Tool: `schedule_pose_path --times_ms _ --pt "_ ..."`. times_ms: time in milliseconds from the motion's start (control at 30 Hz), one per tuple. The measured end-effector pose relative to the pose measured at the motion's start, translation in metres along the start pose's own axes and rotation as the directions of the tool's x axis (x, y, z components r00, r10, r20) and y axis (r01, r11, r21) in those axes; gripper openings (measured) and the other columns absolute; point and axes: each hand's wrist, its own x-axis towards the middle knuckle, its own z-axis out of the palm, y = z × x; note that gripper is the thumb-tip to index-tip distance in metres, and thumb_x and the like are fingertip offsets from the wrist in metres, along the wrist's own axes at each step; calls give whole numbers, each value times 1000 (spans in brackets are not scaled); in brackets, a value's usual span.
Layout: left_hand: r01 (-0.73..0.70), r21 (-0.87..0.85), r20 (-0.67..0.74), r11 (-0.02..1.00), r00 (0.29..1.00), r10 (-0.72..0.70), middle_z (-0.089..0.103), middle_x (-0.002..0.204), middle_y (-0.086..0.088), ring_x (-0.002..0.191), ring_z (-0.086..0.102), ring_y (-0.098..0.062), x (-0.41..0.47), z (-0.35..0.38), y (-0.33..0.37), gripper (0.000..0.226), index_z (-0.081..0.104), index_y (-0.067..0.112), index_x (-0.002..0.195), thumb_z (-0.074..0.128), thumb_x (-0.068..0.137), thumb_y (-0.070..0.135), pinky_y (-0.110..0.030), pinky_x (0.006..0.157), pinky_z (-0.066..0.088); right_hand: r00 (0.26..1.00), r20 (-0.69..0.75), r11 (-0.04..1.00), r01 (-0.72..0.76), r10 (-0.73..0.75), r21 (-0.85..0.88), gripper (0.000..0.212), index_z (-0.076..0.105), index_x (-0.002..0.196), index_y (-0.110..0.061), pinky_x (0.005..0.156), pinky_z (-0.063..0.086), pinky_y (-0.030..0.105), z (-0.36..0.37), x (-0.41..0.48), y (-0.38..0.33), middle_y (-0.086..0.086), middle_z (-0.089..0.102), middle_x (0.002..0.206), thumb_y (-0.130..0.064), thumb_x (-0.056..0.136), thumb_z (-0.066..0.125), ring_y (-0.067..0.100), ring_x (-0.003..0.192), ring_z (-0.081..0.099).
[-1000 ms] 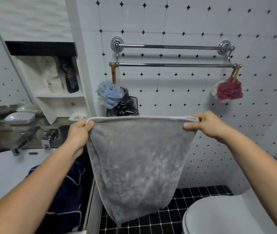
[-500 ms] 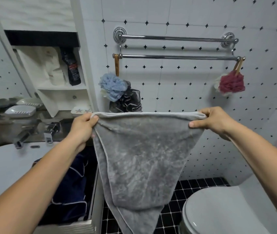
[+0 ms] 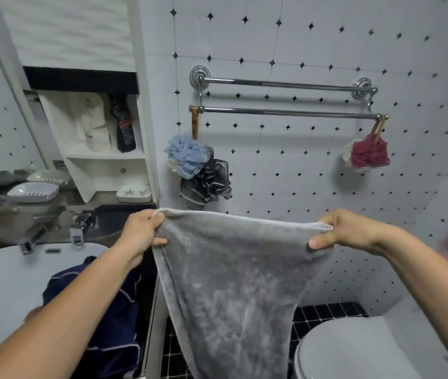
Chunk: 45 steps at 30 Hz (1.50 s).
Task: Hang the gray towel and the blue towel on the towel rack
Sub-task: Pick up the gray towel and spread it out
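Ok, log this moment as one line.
left hand: grips gray towel corner; right hand: grips other corner; towel rack: no towel; blue towel: not hung

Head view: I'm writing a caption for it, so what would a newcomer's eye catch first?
The gray towel, spread by its top edge between the left hand and right hand, fills the centre. Above it, the chrome towel rack carries only bath poufs at its ends. The blue towel lies crumpled lower left.

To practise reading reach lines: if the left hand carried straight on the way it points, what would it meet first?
Likely the dark bath puff, just beyond the left hand; depth is unclear, so perhaps the tiled wall behind it.
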Motion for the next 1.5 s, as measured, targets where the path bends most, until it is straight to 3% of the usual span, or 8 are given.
schedule_pose_path --times_ms 200,300,433,533,600,700,1167,1500 --pt "-67 -146 -216 987 976 35 68 92 -7 86 64 -20 8 24 0 22 71 19 88 52 98 15 -28 67 52 993 -114 992 -8 22 122 23 69 74 -3 42 25 21 -14 8 8 7 49 45 -22 76 80 15 38 36" --pt "-131 -50 182 990 974 138 68 84 -9 84 63 -21 -21 52 15 23 73 16 82 57 95 7 -25 68 55 841 -518 951 11 158 309 9 67 91 5 32 37 19 -33 32 29 14 57 60 -4 88 65 12 31 54" --pt "-95 451 841 887 378 -387 53 69 -3 64 62 -10 -61 82 5 12 70 16 82 64 91 18 -29 72 59 978 -182 835 17 100 550 16 73 78 -4 45 56 23 -57 45 69 19 66 72 -1 89 62 20 53 71" --pt "41 331 670 943 693 -266 59 84 -15 78 62 -22 -36 96 16 16 68 0 98 59 95 13 -27 63 59 992 120 887 -24 -35 460 12 73 82 0 53 58 26 -84 49 101 24 69 67 -11 76 71 25 59 72" --pt "131 11 120 991 984 -131 55 80 -16 72 57 -25 -4 110 32 17 63 1 94 47 99 5 -24 50 57 998 -45 885 -12 37 465 25 67 92 7 53 58 24 -110 67 122 24 68 68 -11 77 72 24 59 72" --pt "73 -110 -195 991 976 -94 60 73 -14 66 59 -25 22 141 49 22 54 10 89 37 102 8 -25 44 56 953 -297 871 95 60 481 19 60 102 13 49 58 23 -144 92 137 22 67 62 0 89 63 21 52 71" --pt "-257 260 500 931 860 98 54 141 10 132 46 -6 -8 337 54 70 50 29 138 77 75 12 -36 110 38 890 87 845 388 -447 369 3 68 81 -10 62 35 42 -168 123 103 10 59 70 -11 83 68 17 56 52" --pt "-251 40 664 967 730 162 70 99 -16 87 64 -21 8 364 83 37 64 -1 109 65 72 5 -37 83 55 851 34 775 459 -523 435 8 69 74 -11 53 44 22 -187 117 70 0 60 59 -14 81 70 12 49 47"
